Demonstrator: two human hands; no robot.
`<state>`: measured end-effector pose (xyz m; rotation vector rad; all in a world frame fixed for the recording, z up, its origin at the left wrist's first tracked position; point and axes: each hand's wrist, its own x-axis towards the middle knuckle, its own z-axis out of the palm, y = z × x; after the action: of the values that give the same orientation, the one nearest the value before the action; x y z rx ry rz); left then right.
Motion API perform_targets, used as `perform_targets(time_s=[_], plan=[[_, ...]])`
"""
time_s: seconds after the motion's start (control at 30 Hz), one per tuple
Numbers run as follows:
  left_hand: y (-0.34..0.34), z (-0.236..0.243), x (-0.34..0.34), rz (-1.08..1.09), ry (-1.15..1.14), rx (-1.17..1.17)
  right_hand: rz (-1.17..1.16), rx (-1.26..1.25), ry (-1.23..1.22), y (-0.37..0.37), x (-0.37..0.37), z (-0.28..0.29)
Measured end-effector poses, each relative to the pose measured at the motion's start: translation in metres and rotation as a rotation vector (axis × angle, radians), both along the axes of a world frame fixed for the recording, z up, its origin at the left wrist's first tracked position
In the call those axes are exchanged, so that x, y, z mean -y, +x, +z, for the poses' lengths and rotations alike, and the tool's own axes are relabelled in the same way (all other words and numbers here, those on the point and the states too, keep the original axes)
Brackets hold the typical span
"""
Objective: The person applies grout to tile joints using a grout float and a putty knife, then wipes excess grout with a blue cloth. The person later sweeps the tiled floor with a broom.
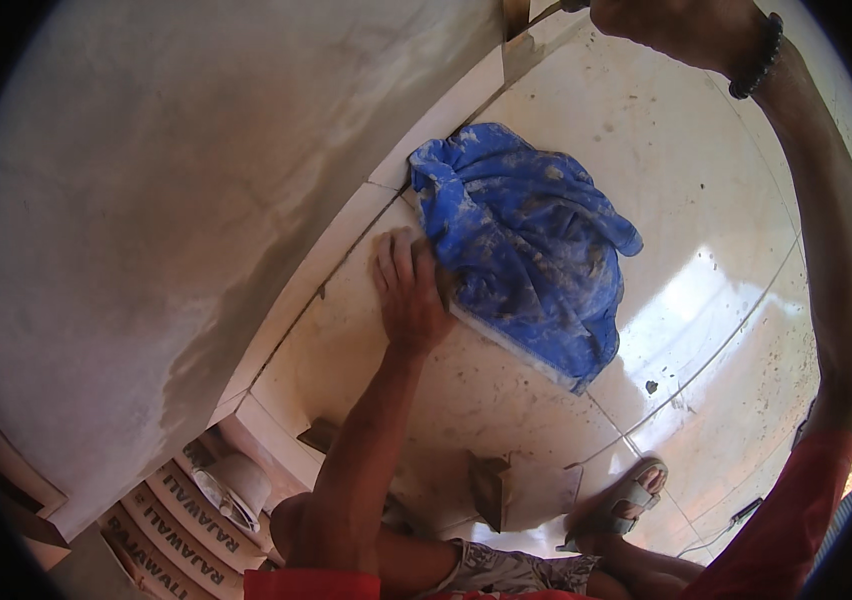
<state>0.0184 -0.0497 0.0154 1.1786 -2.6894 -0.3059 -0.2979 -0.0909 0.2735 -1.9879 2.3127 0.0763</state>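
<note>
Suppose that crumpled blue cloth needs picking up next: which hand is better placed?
Probably the left hand: it lies close beside the crumpled, dirt-smeared blue cloth and holds nothing that shows. The right hand is farther off at the upper edge, apparently gripping a thin dark object.

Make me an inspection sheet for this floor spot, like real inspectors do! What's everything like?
Surface: pale tiled floor, specked with dirt, shiny at right.
Job's things: crumpled blue cloth, smeared; dark-handled tool, mostly cut off.
Clutter: angular brown piece.
Left grip: open, palm down beside the cloth.
Right grip: closed at the tool, top edge.
Cables: thin dark cord-like thing, too small to be sure.
Surroundings: blotchy wall; printed packages, lower left.
</note>
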Motion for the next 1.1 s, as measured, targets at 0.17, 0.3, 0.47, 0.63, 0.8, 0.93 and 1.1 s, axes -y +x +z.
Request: perform_targets(time_s=[0.17,0.3,0.47,0.63,0.8,0.93,1.1], plan=[[0.000,0.003,0.000,-0.005,-0.005,0.010,0.077,-0.074,-0.118,-0.002,-0.011,-0.015],[-0.010,0.004,0.001,-0.036,-0.008,-0.054,0.053,-0.092,-0.096,-0.007,-0.016,-0.012],[0.004,0.003,0.002,-0.004,-0.031,0.008,0.070,-0.057,-0.097,0.000,-0.008,-0.021],[-0.013,0.000,0.001,-0.054,-0.024,-0.039,0.029,-0.098,-0.073,-0.011,-0.016,-0.011],[0.001,0.002,0.002,-0.025,-0.036,-0.006,0.048,-0.069,-0.083,-0.005,-0.011,-0.017],[-0.003,0.002,0.000,-0.030,-0.028,-0.009,0.039,-0.075,-0.075,-0.008,-0.011,-0.017],[-0.003,0.001,0.001,-0.023,-0.033,-0.009,0.040,-0.073,-0.078,-0.009,-0.010,-0.016]])
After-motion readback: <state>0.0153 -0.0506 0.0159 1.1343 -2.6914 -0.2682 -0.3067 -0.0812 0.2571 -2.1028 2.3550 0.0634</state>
